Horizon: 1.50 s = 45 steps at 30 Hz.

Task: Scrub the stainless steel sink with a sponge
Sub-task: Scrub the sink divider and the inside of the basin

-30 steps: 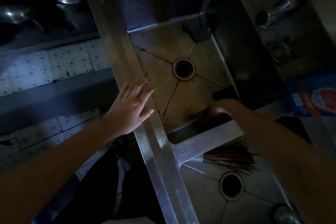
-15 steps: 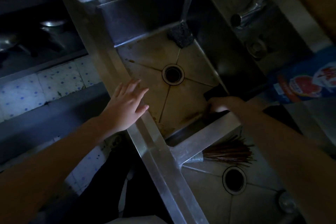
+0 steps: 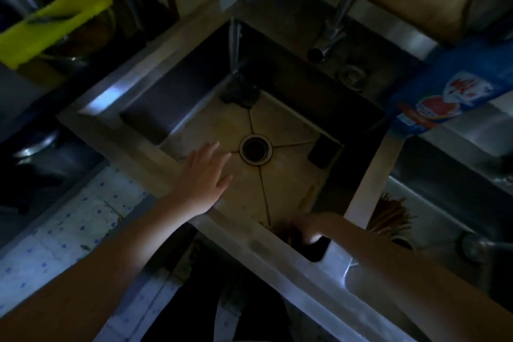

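The stainless steel sink (image 3: 286, 125) has a stained floor with a round drain (image 3: 255, 148) in the middle. My left hand (image 3: 204, 175) hovers open over the basin's near-left edge, fingers spread. In the dim near corner my right hand (image 3: 309, 226) is down on the sink floor, fingers curled over a dark brownish sponge (image 3: 290, 232) that is mostly hidden. A thin stream of water (image 3: 234, 44) falls onto a dark scouring pad (image 3: 240, 90) in the far corner. Another dark flat pad (image 3: 323, 151) lies against the right wall.
The faucet (image 3: 333, 28) reaches over the back rim. A blue detergent bag (image 3: 455, 86) lies on the right ledge. A bundle of chopsticks (image 3: 388, 214) sits in the second basin at right. At upper left is a yellow board (image 3: 55, 22) over dark pans.
My right hand slid from the right corner, leaving the flat dark pad there, to the near corner. My left hand came off the rim and now hangs over the basin. The view swung.
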Tool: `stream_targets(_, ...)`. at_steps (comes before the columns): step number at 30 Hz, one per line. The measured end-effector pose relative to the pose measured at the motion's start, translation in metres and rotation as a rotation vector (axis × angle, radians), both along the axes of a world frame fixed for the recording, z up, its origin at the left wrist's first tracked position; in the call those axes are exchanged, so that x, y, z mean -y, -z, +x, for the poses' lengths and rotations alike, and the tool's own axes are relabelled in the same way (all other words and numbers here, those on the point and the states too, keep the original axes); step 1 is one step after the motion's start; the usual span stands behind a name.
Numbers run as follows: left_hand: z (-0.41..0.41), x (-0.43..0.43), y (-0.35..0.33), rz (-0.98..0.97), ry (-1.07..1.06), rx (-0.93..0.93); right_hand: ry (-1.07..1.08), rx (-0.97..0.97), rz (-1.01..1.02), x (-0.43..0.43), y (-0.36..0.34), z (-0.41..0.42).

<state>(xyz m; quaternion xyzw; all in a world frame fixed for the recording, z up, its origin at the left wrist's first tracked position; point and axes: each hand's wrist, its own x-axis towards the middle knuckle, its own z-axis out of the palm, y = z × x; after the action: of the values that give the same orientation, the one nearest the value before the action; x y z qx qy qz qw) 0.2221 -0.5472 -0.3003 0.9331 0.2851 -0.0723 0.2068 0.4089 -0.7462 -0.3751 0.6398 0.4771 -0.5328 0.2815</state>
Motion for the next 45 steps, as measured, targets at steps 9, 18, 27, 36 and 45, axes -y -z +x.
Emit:
stream_targets(9, 0.002, -0.068, -0.011, -0.034, 0.123, -0.023, 0.399, 0.128, 0.140, 0.007, -0.002, -0.002)
stream_targets(18, 0.049, -0.100, -0.018, 0.004, 0.152, -0.018, 1.185, 0.242, 0.562, -0.031, -0.007, 0.036)
stream_targets(27, 0.087, -0.133, -0.015, 0.020, 0.200, 0.005, 1.947, 0.106, 0.796, -0.076, 0.001, 0.064)
stream_targets(36, 0.143, -0.190, -0.009, 0.036, 0.308, 0.007, 2.666, -0.203, 0.878, -0.112, -0.002, 0.080)
stream_targets(45, 0.228, -0.237, -0.011, 0.128, 0.430, 0.019, 3.041, -0.320, 0.881, -0.140, -0.003, 0.126)
